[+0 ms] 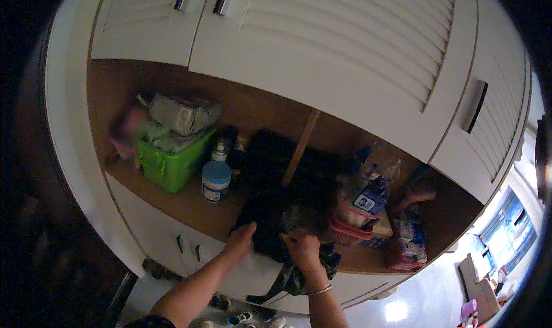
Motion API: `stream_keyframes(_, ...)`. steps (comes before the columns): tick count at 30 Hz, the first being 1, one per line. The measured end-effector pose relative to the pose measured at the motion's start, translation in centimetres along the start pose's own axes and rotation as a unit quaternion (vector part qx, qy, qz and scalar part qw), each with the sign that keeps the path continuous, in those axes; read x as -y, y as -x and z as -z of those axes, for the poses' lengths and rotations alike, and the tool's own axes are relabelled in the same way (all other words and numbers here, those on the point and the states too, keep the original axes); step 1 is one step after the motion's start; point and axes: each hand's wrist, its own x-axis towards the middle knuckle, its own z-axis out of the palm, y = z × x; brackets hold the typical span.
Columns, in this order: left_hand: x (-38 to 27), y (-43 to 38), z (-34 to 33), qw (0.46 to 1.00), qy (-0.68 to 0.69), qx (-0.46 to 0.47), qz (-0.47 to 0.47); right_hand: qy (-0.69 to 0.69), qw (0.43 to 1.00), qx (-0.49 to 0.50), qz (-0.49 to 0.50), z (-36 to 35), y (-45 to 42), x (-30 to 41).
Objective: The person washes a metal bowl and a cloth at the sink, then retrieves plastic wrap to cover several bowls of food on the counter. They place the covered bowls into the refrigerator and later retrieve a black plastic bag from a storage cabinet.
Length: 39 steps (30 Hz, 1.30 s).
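A dark bundle that looks like a black plastic bag [269, 241] lies at the front edge of a wooden cabinet shelf. My left hand [240, 241] is against its left side; poor light hides where its fingertips end. On the other side, my right hand [305, 248], with a bracelet at the wrist, has its fingers bent onto the bag's dark plastic. A loose, shiny piece of black plastic [297, 278] hangs below this hand over the shelf edge. Behind both hands the shelf holds more black material, too dark to make out.
Left on the shelf stand a green basket [174, 166] of packages and a blue-lidded tub [215, 183]. A pink basket [351, 228] and a red box [405, 259] are at right. Louvered doors [345, 39] overhang. Shoes [239, 318] lie on the floor below.
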Motion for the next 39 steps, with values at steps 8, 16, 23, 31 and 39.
stream_keyframes(8,-1.7,0.6,0.4,0.999,0.032,0.02,-0.01,-0.369,0.91,-0.151,-0.117,2.5,-2.6,-1.2)
stream_keyframes(16,-2.0,0.0,-2.8,0.941,-0.267,0.086,-0.191,-0.775,0.551,-0.002,-0.309,4.0,-4.1,-0.8)
stream_keyframes(23,0.4,-3.8,-4.6,0.82,-0.456,0.188,-0.289,-0.793,0.56,-0.153,-0.186,9.9,-2.9,-0.4)
stream_keyframes(31,-1.6,-3.9,-0.3,0.931,-0.237,0.005,-0.279,-0.628,0.696,-0.348,0.017,18.0,2.1,-4.6)
stream_keyframes(39,-12.2,1.3,-9.4,0.938,-0.155,0.128,-0.283,-0.562,0.745,-0.324,-0.157,14.9,15.9,-10.9)
